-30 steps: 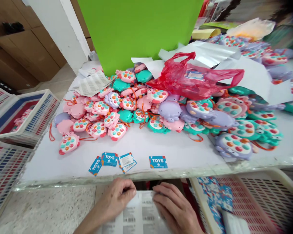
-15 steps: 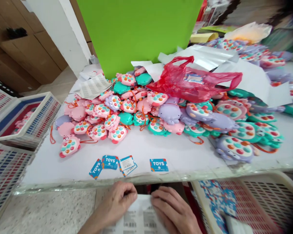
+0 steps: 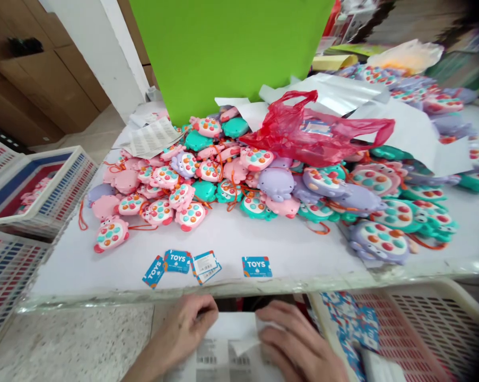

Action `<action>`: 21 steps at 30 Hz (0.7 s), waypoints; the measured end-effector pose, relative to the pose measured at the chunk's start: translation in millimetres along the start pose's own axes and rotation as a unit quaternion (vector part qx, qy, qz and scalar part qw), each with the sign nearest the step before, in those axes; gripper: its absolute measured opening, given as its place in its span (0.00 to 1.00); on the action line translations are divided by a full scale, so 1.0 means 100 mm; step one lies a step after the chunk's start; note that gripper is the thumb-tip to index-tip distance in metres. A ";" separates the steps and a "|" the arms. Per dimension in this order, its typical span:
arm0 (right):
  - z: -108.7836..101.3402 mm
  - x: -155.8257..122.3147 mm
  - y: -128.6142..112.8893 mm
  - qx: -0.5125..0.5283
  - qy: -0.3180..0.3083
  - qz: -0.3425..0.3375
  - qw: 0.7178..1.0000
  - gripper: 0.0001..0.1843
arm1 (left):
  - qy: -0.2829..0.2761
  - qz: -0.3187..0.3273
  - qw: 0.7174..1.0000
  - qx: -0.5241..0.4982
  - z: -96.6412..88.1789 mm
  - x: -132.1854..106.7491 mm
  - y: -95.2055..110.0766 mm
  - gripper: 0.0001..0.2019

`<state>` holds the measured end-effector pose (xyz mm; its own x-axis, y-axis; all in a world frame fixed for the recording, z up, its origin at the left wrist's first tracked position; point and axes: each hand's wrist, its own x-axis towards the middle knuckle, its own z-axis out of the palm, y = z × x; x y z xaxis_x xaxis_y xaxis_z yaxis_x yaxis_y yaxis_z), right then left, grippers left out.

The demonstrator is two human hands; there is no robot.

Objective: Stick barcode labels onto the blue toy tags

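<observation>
Below the table's front edge, a white sheet of barcode labels (image 3: 219, 358) lies between my hands. My left hand (image 3: 185, 329) pinches the sheet's upper left edge between thumb and curled fingers. On the sheet's right side is my right hand (image 3: 298, 342), its fingers bent over the paper's edge. A pale pointed flap of paper shows beside the right fingertips; I cannot tell whether it is a label or the sheet's own layer. Ahead on the table lie several blue "TOYS" cards (image 3: 177, 261), one apart at right (image 3: 257, 267). Two show a barcode side (image 3: 205, 263).
Pink, purple and green animal-shaped pop toys (image 3: 277, 183) with orange cords are heaped across the table. A red plastic bag (image 3: 303, 135) and printed sheets (image 3: 154, 139) rest on them. Plastic baskets stand at left (image 3: 78, 164) and lower right (image 3: 434, 313), the latter holding blue cards.
My right hand has moved slightly right, and a pointed paper flap now shows next to its fingers. My left hand keeps its pinch on the sheet. The view has shifted a little.
</observation>
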<state>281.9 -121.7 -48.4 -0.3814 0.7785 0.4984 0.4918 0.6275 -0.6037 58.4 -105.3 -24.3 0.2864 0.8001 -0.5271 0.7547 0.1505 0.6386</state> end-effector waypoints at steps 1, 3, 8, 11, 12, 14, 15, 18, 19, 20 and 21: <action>-0.08 0.06 0.05 0.012 0.000 0.034 0.999 0.07 | 0.002 0.019 1.000 0.021 0.03 0.00 0.03 0.11; -0.21 0.20 0.22 0.026 -0.013 0.116 0.993 0.07 | 0.014 0.083 0.993 0.082 0.11 0.02 0.11 0.12; -0.29 0.45 0.77 0.031 -0.105 0.185 0.977 0.09 | 0.055 0.234 0.941 0.240 0.39 0.13 0.17 0.14; -0.20 0.52 0.89 0.028 -0.149 0.156 0.976 0.08 | 0.068 0.238 0.930 0.271 0.50 0.20 0.14 0.13; -0.17 0.53 0.90 0.025 -0.159 0.147 0.976 0.08 | 0.070 0.237 0.929 0.274 0.52 0.22 0.14 0.13; -0.11 0.55 0.88 0.022 -0.174 0.132 0.976 0.08 | 0.070 0.237 0.929 0.276 0.53 0.23 0.12 0.13; -0.09 0.56 0.87 0.023 -0.179 0.128 0.975 0.09 | 0.073 0.238 0.929 0.274 0.53 0.24 0.12 0.13; -0.06 0.56 0.86 0.024 -0.183 0.125 0.975 0.10 | 0.087 0.241 0.929 0.266 0.53 0.24 0.11 0.14; -0.05 0.56 0.87 0.025 -0.183 0.124 0.975 0.10 | 0.089 0.240 0.930 0.262 0.52 0.23 0.12 0.14; -0.05 0.55 0.88 0.025 -0.183 0.123 0.975 0.10 | 0.089 0.238 0.932 0.260 0.52 0.23 0.12 0.15; -0.05 0.55 0.89 0.025 -0.183 0.122 0.975 0.10 | 0.086 0.236 0.933 0.259 0.51 0.24 0.13 0.15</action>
<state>308.7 -23.2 -71.0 -0.5162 0.8521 0.0868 0.5669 0.4159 -0.7111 105.3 -114.1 -56.9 0.5936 0.7941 -0.1304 0.7651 -0.5067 0.3974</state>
